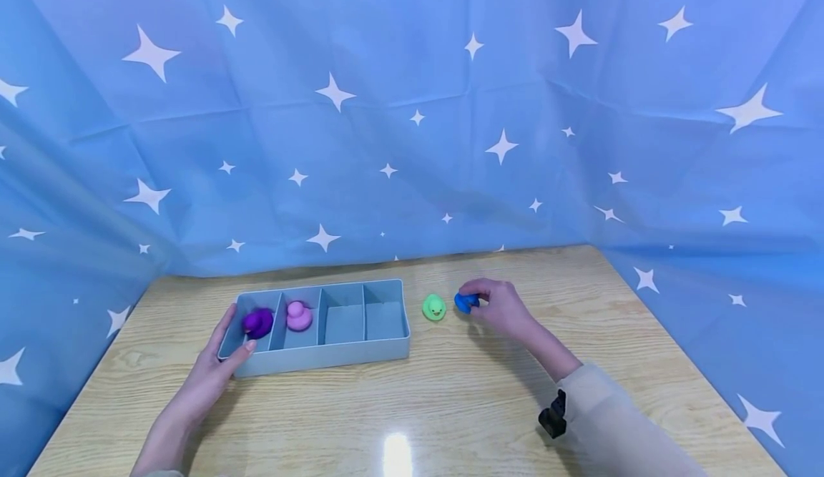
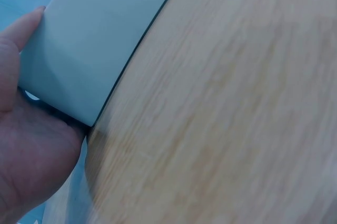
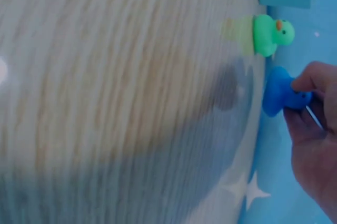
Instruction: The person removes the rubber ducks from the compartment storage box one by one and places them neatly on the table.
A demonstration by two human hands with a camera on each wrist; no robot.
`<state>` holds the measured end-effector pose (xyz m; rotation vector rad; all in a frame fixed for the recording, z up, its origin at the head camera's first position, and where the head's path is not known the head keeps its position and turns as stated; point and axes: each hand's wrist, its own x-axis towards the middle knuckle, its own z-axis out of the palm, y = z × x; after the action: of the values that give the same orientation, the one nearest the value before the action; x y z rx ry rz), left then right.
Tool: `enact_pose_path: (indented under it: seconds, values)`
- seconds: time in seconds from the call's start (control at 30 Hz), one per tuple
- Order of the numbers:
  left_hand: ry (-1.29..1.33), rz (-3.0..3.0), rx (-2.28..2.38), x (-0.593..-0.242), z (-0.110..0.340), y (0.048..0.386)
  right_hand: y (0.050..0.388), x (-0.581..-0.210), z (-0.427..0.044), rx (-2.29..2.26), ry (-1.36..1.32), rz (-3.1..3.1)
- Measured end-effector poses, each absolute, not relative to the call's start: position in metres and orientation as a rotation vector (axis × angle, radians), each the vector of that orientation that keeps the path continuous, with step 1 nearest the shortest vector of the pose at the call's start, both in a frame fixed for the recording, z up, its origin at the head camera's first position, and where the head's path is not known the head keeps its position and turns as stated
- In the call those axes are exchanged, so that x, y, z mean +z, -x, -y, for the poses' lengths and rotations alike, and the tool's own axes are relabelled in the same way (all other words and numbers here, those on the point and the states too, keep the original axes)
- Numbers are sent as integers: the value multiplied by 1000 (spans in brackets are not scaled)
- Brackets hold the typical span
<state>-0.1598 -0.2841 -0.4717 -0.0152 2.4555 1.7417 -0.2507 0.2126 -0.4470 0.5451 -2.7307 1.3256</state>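
My right hand (image 1: 504, 310) pinches a blue rubber duck (image 1: 465, 302) between thumb and fingers. In the right wrist view the blue duck (image 3: 279, 91) appears a little above the tabletop, its shadow apart from it. Just left of it, a green rubber duck (image 1: 434, 307) stands on the table. My left hand (image 1: 209, 373) grips the left end of a grey-blue divided box (image 1: 322, 357), thumb at the near rim and fingers along the end wall. A purple duck (image 1: 258, 323) lies in the leftmost compartment. A pink duck (image 1: 299, 317) sits in the adjoining one.
The box's two right compartments (image 1: 344, 323) hold nothing. All this is on a light wooden table (image 1: 360, 420). A blue cloth with white stars (image 1: 399, 134) hangs behind and at both sides. A black device (image 1: 553, 414) is at the right wrist.
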Motion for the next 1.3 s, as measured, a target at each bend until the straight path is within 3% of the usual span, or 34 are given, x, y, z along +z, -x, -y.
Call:
enact_pose_path:
  seconds: [1.3]
  values:
    - [38, -2458, 1719, -475, 287, 162, 252, -449, -217, 1100, -704, 2839]
